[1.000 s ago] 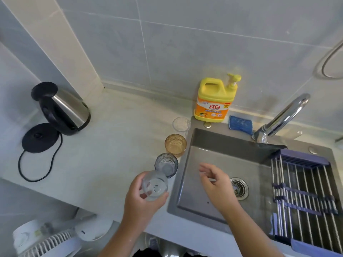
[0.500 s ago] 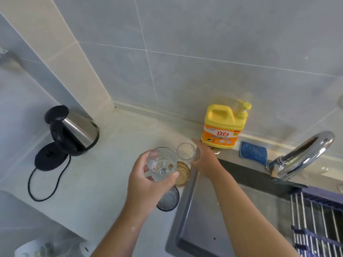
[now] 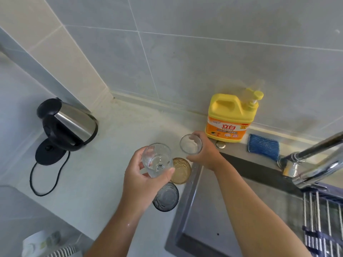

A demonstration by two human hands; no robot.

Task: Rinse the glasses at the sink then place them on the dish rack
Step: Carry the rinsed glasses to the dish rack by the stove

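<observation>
Left hand: the left hand is curled round a ribbed glass, thumb on the sink side, fingers on the kettle side; a firm grip, nothing else in it
Ribbed glass: held mouth up, clear of the table; it hangs over the two glasses standing below it
Right hand: the right hand reaches across the sink's corner, its fingers wrapped round a clear glass
Clear glass: upright in that grip, just in front of the soap bottle; whether it is lifted off the table I cannot tell
Amber glass: the amber glass stands on the table, close to the sink's rim, between the two held glasses as seen from here
Grey glass: the grey glass stands on the table nearer the person, partly hidden by the left wrist
Sink: the steel sink lies to the right of the glasses; the tap arches over its far side
Rack: the rack sits across the sink's right end, only part of it in view
Sponge: a blue sponge lies on the ledge between bottle and tap
Kettle: a steel kettle stands in the far left corner, well apart from the glasses; its base and cord lie beside it
</observation>
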